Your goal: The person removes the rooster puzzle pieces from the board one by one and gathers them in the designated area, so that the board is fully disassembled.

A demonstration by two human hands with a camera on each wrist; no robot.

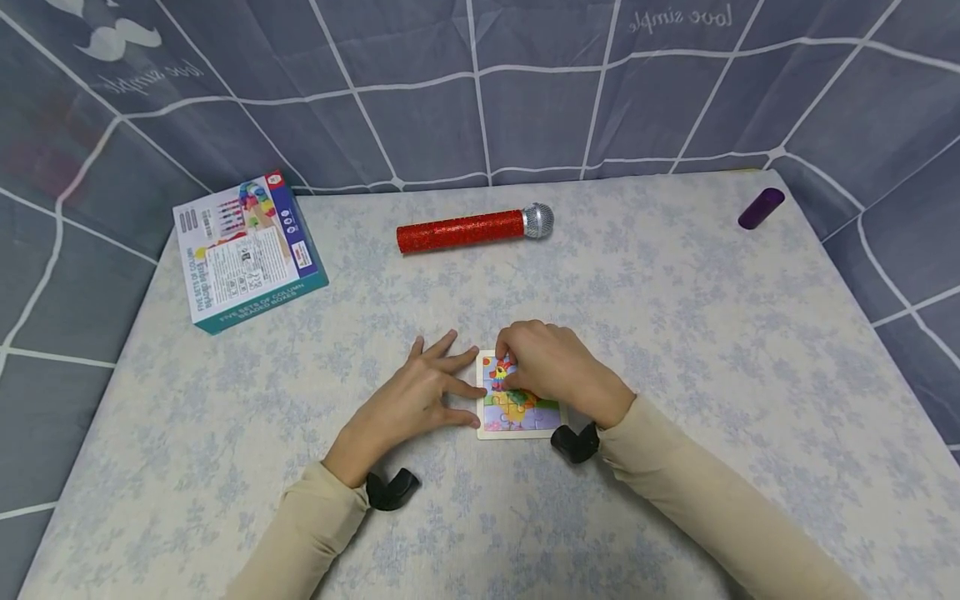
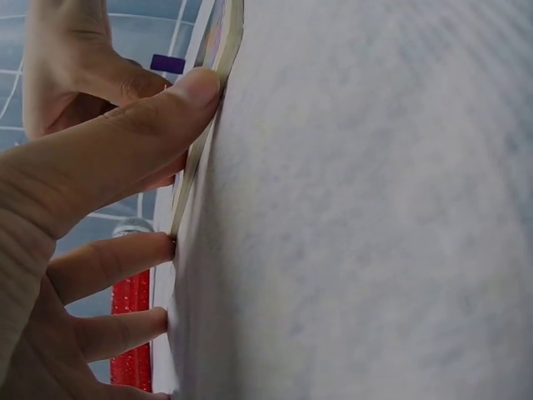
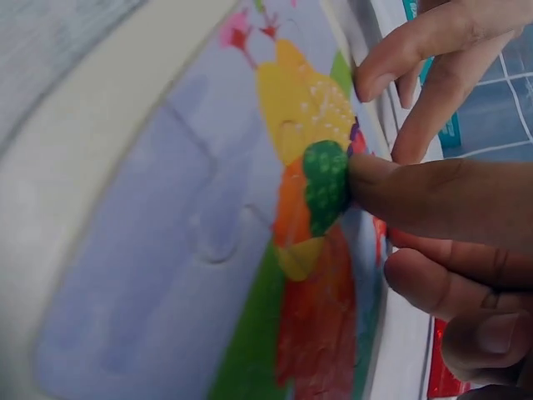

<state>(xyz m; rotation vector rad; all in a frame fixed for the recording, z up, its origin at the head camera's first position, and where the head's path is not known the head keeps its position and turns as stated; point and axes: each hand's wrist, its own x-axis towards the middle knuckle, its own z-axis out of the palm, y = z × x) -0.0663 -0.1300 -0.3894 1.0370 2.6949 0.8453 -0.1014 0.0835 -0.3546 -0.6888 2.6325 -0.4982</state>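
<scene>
A small jigsaw puzzle with a colourful bird picture and a pale border lies on the table. Spread out at its left side, my left hand touches the border with thumb and fingertips. In the left wrist view the thumb rests on the puzzle's edge. My right hand reaches over the upper part with curled fingers, pinching a puzzle piece by the bird's head. The right wrist view has the right thumb touching the picture beside a green patch; the fingers partly hide the piece.
A red glittery microphone lies behind the hands. At the back left is a bead-set box, and at the back right a purple cylinder. A grey-blue curtain with white lines hangs around the table.
</scene>
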